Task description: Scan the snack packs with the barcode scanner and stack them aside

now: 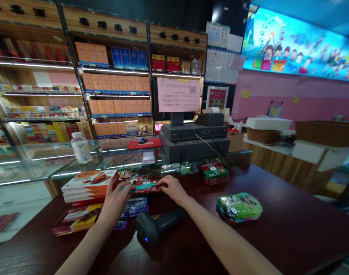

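Boxes (90, 185) lie stacked at left, green packets (240, 206) at right; left hand (117, 198) and right hand (172, 190), half-curled, hold a red packet (146, 186), not yet released.

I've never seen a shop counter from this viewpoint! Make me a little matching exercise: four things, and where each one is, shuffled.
Things
1. Barcode scanner
2. Computer mouse
3. Plastic bottle
4. Red-and-teal packet

Places
A. Standing on the glass counter
B. Between the left hand and right hand
C. On the dark table, between the forearms
D. On the red mat

Pairs: 1-C, 2-D, 3-A, 4-B
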`<state>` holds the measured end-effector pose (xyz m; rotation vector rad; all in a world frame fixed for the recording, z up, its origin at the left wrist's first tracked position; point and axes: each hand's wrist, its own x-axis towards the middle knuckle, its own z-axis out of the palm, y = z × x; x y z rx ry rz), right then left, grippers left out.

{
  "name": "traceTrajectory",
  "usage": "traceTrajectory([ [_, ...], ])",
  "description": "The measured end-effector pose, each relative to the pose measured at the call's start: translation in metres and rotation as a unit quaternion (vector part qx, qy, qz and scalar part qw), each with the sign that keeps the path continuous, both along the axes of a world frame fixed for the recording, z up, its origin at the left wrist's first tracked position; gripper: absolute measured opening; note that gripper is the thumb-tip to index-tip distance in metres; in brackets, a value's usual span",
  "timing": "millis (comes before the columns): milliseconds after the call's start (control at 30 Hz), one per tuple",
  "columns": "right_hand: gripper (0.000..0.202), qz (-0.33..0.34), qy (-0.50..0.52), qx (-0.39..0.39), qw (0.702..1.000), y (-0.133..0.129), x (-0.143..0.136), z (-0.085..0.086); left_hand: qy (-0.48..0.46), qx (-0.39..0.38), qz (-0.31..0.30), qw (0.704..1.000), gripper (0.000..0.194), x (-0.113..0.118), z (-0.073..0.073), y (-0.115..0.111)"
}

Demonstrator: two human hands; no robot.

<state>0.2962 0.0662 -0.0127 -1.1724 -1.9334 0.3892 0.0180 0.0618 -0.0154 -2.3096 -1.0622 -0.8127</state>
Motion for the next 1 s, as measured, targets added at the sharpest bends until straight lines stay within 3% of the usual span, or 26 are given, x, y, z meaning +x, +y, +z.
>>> traceTrajectory([
  [267,0.014,-0.017,0.071,0.03,0.997,-0.017,0.021,0.004,-0.051,-0.003,-0.003,0.999,0.016,0.025,0.013,-0.013],
  [500,0.009,-0.079,0.133,0.029,0.987,-0.028,0.03,0.002,-0.089,-0.016,-0.013,0.996,0.015,0.043,0.018,-0.017],
  [667,0.007,-0.082,0.169,0.045,0.981,-0.035,0.027,-0.001,-0.118,-0.026,-0.004,0.993,0.017,0.045,0.015,-0.017],
  [800,0.009,-0.072,0.142,0.058,0.986,-0.037,0.025,-0.002,-0.141,-0.017,-0.006,0.99,0.019,0.042,0.009,-0.014],
  [1000,0.011,-0.086,0.149,0.089,0.981,-0.031,0.022,-0.007,-0.237,0.012,0.007,0.972,0.027,0.047,0.004,-0.008],
])
